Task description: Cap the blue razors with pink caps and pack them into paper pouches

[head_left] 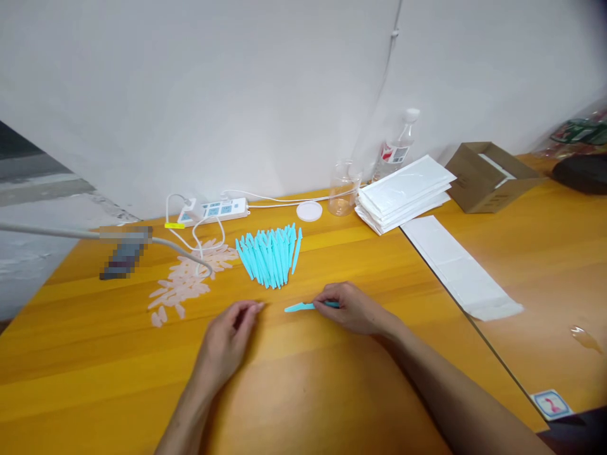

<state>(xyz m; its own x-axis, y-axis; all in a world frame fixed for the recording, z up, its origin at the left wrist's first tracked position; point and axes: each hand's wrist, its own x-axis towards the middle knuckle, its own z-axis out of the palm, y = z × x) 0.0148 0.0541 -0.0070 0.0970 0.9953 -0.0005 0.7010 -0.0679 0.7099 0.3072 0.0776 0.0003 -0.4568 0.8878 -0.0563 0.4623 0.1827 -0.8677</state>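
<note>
My right hand (348, 306) holds a turquoise eyebrow razor (298, 307) by its handle, with the blade end pointing left, just above the table. To its left, my left hand (230, 335) has thumb and forefinger pinched together; whatever they may hold is too small to make out. Beyond both hands lies a fanned pile of turquoise eyebrow razors (270, 256), side by side. Left of that pile, several small, pale pink translucent covers (184, 281) are scattered over the wood.
A white power strip (225, 208) and its looping cables lie by the wall. Behind are a round lid (309, 211), a clear jar (342, 193), a bottle (396, 148), stacked white packets (405, 193) and a cardboard box (488, 180). A phone (126, 256) lies left.
</note>
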